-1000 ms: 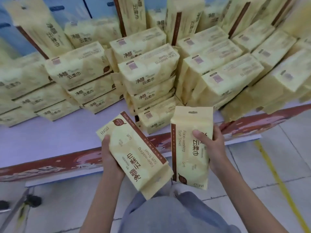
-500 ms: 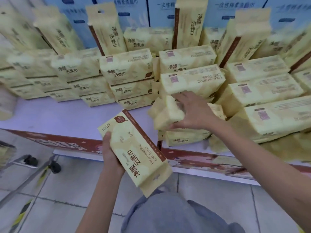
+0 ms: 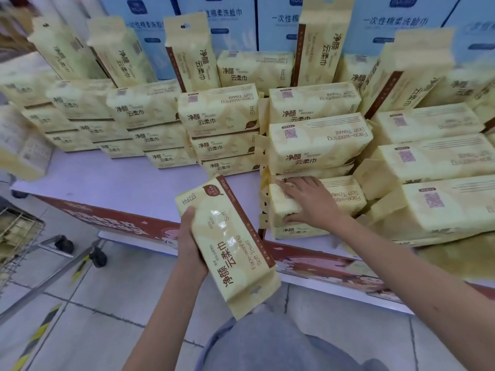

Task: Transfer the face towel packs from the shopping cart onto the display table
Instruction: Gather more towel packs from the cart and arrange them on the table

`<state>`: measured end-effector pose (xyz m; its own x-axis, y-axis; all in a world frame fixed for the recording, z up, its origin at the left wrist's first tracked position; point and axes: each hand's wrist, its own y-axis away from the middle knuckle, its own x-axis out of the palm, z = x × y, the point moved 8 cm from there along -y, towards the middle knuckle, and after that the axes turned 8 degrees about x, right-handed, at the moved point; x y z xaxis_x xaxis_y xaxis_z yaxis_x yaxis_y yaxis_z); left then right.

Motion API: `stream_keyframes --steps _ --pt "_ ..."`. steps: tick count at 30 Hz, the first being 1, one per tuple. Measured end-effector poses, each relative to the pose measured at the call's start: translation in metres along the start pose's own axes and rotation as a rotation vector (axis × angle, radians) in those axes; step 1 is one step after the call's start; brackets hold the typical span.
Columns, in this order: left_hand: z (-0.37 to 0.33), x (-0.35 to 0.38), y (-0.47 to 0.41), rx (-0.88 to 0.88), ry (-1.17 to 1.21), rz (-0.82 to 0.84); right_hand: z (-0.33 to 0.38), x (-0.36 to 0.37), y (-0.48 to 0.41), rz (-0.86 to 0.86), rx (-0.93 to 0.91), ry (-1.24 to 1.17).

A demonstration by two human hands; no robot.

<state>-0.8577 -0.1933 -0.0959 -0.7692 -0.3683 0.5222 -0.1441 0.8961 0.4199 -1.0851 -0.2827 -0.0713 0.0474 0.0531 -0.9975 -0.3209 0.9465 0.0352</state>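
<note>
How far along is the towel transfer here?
Done: many stacked packs sit on the display table. In hand: the right hand rests on a front pack; the left hand holds another pack. Left: the shopping cart seemingly holds more.

We see two long bare arms, and they end in the left hand [image 3: 191,245] and the right hand [image 3: 310,203]. Low down, the person wears soft grey-blue cloth [image 3: 267,344] with a few folds in it

Left hand [image 3: 191,245] gripping; right hand [image 3: 310,203] flat, outstretched.
</note>
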Motion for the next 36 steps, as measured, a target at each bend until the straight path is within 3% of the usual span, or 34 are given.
stream_keyframes --steps 8,11,15,19,23,28,33,36 --pt "-0.019 0.022 0.002 -0.017 -0.267 0.040 -0.001 -0.007 0.014 -0.060 0.091 -0.128" --pt "-0.040 0.037 -0.003 0.077 -0.451 0.075 -0.004 -0.038 0.024 -0.135 0.274 -0.627" --pt "-0.064 0.071 -0.004 0.204 -0.708 0.187 0.015 -0.066 0.023 0.099 0.515 -1.430" --pt "-0.073 0.112 -0.003 0.322 -1.036 0.280 0.034 -0.082 0.015 0.286 0.588 -1.583" --pt "-0.078 0.152 0.004 0.476 -1.349 0.325 0.020 -0.078 0.014 0.187 0.712 -1.652" --pt "-0.073 0.159 0.002 0.446 -1.312 0.442 -0.011 -0.067 0.028 0.018 0.774 -1.769" --pt "-0.073 0.117 -0.007 0.392 -1.302 0.282 -0.048 -0.043 0.058 -0.124 0.986 -2.033" --pt "-0.056 0.106 -0.013 0.281 -1.177 0.314 -0.066 -0.037 0.067 -0.218 1.040 -2.104"
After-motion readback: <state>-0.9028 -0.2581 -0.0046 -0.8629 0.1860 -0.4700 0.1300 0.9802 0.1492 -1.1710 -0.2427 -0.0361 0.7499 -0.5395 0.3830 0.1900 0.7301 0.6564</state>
